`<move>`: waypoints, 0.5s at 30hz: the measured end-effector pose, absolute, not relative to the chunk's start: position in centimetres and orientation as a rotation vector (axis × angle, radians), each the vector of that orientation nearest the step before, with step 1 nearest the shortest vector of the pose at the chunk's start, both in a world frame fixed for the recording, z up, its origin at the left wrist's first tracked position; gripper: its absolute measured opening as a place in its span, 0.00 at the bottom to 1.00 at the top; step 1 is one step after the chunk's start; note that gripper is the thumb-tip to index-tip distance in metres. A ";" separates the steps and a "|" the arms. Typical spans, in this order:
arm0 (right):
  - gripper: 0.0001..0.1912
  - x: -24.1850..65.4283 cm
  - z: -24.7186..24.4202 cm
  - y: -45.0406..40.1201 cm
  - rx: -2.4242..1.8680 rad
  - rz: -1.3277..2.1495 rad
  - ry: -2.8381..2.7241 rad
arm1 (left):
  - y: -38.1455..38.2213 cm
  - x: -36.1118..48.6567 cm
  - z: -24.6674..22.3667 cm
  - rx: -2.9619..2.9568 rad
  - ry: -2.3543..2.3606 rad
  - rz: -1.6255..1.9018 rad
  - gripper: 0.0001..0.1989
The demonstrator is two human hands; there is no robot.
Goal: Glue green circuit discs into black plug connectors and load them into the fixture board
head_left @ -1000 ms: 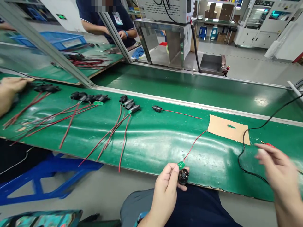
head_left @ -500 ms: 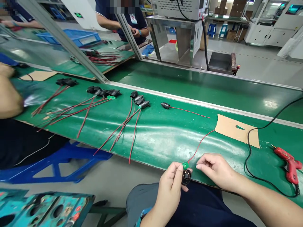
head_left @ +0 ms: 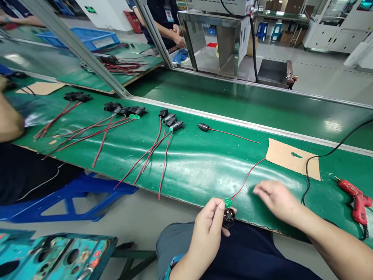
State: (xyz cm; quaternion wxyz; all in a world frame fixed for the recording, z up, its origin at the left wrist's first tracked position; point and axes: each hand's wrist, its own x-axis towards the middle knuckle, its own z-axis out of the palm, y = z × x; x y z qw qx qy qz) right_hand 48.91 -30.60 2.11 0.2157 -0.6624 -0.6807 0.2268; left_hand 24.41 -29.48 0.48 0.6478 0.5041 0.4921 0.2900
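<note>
Near the table's front edge, my left hand [head_left: 209, 223] grips a black round housing [head_left: 229, 217] with its open end facing up, along with a small green disc [head_left: 227, 202] at the fingertips. A thin red wire [head_left: 247, 177] runs from the disc up to the cardboard piece [head_left: 291, 159]. To the right, my right hand [head_left: 272, 198] hovers over the mat, its fingers curled together; whether anything small is between them is hidden. Farther right lies a red glue gun [head_left: 354, 200] with a black cable.
Black connectors with red wires lie in groups [head_left: 171, 121] on the green table [head_left: 192, 163], one single connector [head_left: 203, 127] among them. A metal frame rail [head_left: 233, 118] runs behind. A person's arm [head_left: 10, 116] is at far left; another person stands behind.
My right hand has moved up and to the right, away from my left hand. My left hand still holds the housing and green disc. The view has shifted slightly.
</note>
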 end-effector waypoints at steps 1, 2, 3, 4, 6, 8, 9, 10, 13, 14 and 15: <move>0.16 50.6 2.0 -30.5 -1.950 0.399 -1.834 | -29.4 24.3 0.5 1.129 1.118 0.664 0.20; 0.16 52.2 2.1 -30.3 -2.044 0.225 -1.743 | -29.4 24.2 0.6 1.124 1.117 0.671 0.20; 0.17 53.5 2.3 -30.1 -2.112 0.076 -1.642 | -29.4 24.1 0.6 1.126 1.114 0.676 0.20; 0.17 54.6 2.7 -29.9 -2.138 -0.084 -1.550 | -29.4 24.0 0.5 1.133 1.106 0.675 0.20; 0.15 55.1 3.7 -29.6 -2.041 -0.399 -1.470 | -29.5 23.9 0.5 1.150 1.085 0.662 0.20; 0.15 53.6 4.8 -29.4 -1.807 -0.438 -1.597 | -29.6 23.7 0.4 1.168 1.061 0.641 0.19; 0.16 52.3 5.2 -29.4 -1.678 -0.295 -1.728 | -29.6 23.7 0.4 1.177 1.052 0.630 0.19; 0.16 50.8 5.5 -29.3 -1.553 -0.055 -1.871 | -29.6 23.6 0.4 1.187 1.045 0.621 0.19; 0.15 46.9 5.8 -28.8 -1.246 0.736 -2.122 | -29.7 23.6 0.6 1.217 1.031 0.591 0.18; 0.16 46.1 5.8 -28.5 -1.205 0.940 -2.137 | -29.8 23.5 0.6 1.224 1.027 0.581 0.18; 0.17 45.6 5.6 -28.2 -1.200 1.118 -2.130 | -29.8 23.5 0.7 1.230 1.022 0.573 0.18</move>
